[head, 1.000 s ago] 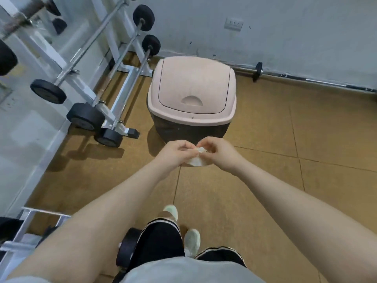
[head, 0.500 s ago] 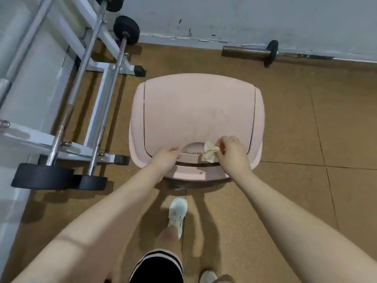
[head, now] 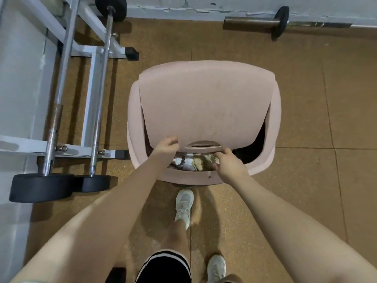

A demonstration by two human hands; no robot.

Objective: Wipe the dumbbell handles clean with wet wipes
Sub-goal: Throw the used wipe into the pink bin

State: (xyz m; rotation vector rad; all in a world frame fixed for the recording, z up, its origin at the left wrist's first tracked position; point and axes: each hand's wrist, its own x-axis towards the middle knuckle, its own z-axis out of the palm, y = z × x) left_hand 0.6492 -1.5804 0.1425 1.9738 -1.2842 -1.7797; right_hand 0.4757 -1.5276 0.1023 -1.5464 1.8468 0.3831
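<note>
two hands at the pink bin (head: 273,127), dead centre. left hand (head: 166,147) curled under the near-left edge of the swing lid (head: 206,103), fingers hooked on it, lid tipped up at the near side. right hand (head: 228,164) at 5 o'clock from the lid's moulded grip, fingers curled over the gap; cannot tell whether anything is pinched in them. crumpled white and tan waste (head: 193,162) visible inside the opening between the two hands, wet wipe not told apart from the rest. dark interior showing at the lid's right edge. two long bars with black end discs (head: 40,187) racked on a white frame (head: 89,99) at 9 to 11 o'clock, discs resting on the floor at 8 o'clock. another bar with a small black disc (head: 281,21) along the wall at 1 o'clock. brown tiled floor (head: 326,180) all round. white sneakers (head: 183,207) at 6 o'clock, just short of the bin, black shorts below.
</note>
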